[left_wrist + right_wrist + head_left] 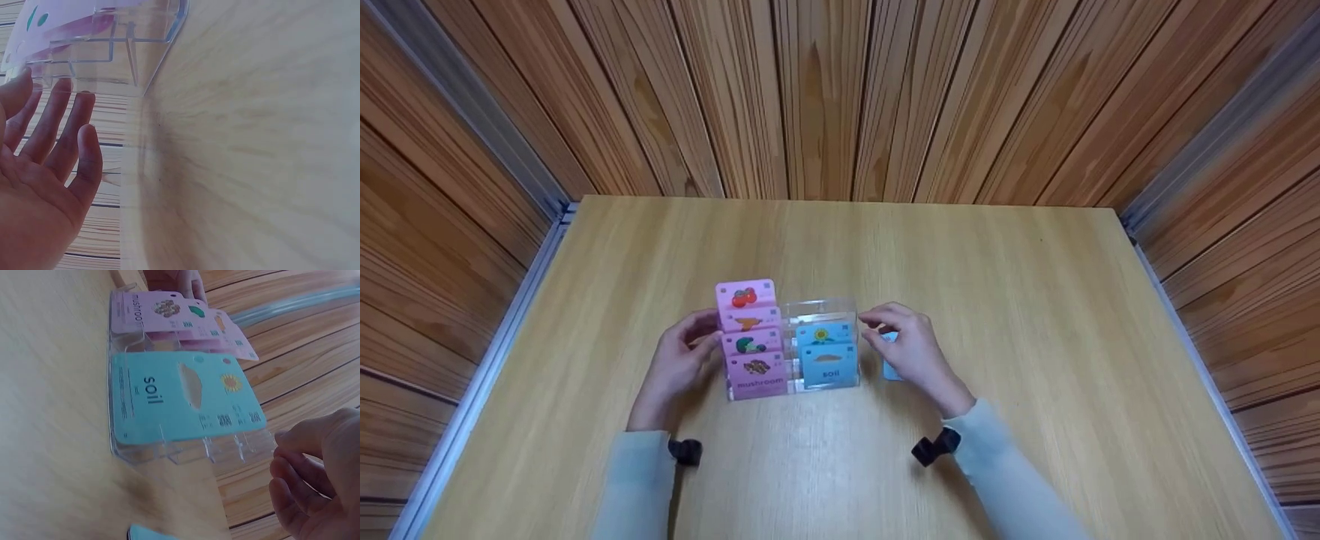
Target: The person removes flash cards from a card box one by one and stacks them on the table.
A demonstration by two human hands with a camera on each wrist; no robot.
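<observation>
A clear plastic stepped card rack [819, 307] stands on the table. Its left column holds several pink cards in tiers, with the mushroom card [757, 376] in front and the tomato card [745, 295] at the back. On the right side, a blue soil card [830, 366] sits before a sunflower card [821, 333]; the tiers behind them show bare plastic. My left hand [679, 361] holds the rack's left side between thumb and fingers. At its right rear edge, my right hand [913, 346] pinches the plastic with thumb and index finger, the other fingers curled beneath.
A blue card [891, 369] lies on the table right of the rack, partly hidden under the right hand. Wood-panelled walls [825, 97] rise behind the wooden table [1035, 315] and along both sides. Dark wrist cameras [936, 447] are strapped to both wrists.
</observation>
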